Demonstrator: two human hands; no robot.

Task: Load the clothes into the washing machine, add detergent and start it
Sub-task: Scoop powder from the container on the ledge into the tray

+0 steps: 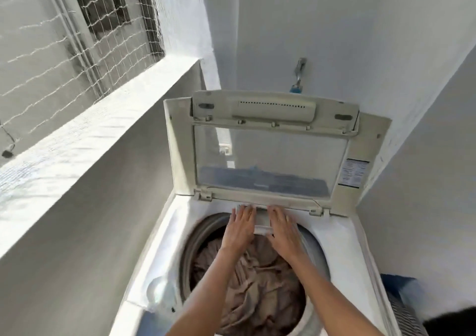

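Clothes (260,294) in drum; detergent step. L hand (238,228) & R hand (282,228) flat, unclenched on drawer (262,226) behind drum. Next: slide it open.

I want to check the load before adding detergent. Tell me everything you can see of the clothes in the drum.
The clothes are a crumpled heap of soft, brownish-beige fabric, creased and folded, lying loose inside the drum of the open top-loading washer. They fill much of its visible opening. Both forearms pass above them, hiding part. Separate garments cannot be told apart.
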